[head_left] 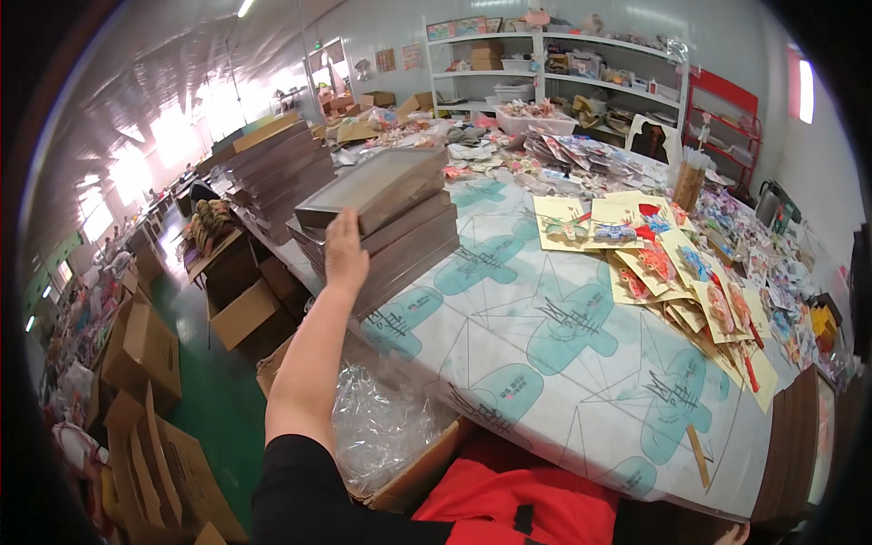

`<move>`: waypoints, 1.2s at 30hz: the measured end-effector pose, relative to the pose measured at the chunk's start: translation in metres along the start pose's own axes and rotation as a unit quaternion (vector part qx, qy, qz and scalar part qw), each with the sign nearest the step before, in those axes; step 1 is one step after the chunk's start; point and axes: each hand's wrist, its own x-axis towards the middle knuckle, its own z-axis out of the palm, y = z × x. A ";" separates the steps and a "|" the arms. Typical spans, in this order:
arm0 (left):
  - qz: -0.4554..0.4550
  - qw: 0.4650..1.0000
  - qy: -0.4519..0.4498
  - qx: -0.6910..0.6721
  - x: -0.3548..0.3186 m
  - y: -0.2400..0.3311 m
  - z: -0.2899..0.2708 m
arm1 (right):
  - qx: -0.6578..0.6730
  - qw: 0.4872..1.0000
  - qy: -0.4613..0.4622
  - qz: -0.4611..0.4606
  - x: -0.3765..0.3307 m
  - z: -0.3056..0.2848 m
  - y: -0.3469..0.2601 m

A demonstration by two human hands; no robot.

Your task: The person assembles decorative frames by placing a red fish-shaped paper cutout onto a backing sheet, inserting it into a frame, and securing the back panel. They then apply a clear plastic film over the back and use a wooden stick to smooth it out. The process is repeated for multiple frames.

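My left hand (346, 252) reaches forward to a stack of dark brown shadow-box frames (413, 245). Its fingers are stretched out against the near side of the top frame (391, 186), which has a clear pane and sits slightly askew on the others. The thumb is mostly hidden. Only a small part of my right hand (734, 534) shows at the lower edge, below the table's near right corner; its fingers are cut off. Close to it stand more brown frames (799, 445) at the table's right end.
A printed white-and-teal cloth (563, 318) covers the table. Cream cards with colourful figures (654, 254) lie at right, a wooden strip (698, 456) nearer. More stacked frames (282, 173) stand behind left. A carton of clear plastic bags (381, 422) is below the table edge; shelves (554, 68) stand behind.
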 end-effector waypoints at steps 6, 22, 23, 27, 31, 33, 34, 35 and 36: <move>0.087 0.988 0.032 0.128 0.029 0.023 0.003 | 0.030 0.989 -0.098 0.108 -0.006 0.017 0.029; 0.211 0.966 0.148 -0.013 0.059 0.142 -0.098 | -0.046 0.973 -0.198 -0.111 -0.062 0.021 -0.100; 0.166 0.973 0.151 -0.056 0.058 0.137 -0.106 | -0.049 0.964 -0.235 -0.111 -0.063 0.032 -0.113; -0.013 0.955 0.042 -0.293 0.057 0.140 -0.139 | -0.053 0.939 -0.283 -0.188 -0.062 0.081 -0.113; -0.254 0.746 -0.123 -0.604 0.014 0.167 -0.102 | -0.081 0.920 -0.312 -0.224 -0.060 0.103 -0.112; -0.309 0.658 -0.219 -0.650 -0.016 0.181 -0.090 | -0.073 0.914 -0.305 -0.258 -0.064 0.107 -0.118; -0.312 0.638 -0.253 -0.657 -0.031 0.192 -0.087 | -0.065 0.913 -0.321 -0.245 -0.067 0.107 -0.123; -0.338 0.609 -0.271 -0.664 -0.046 0.200 -0.079 | -0.070 0.912 -0.319 -0.246 -0.070 0.105 -0.127; -0.363 0.581 -0.285 -0.670 -0.061 0.206 -0.071 | -0.071 0.912 -0.318 -0.249 -0.074 0.106 -0.130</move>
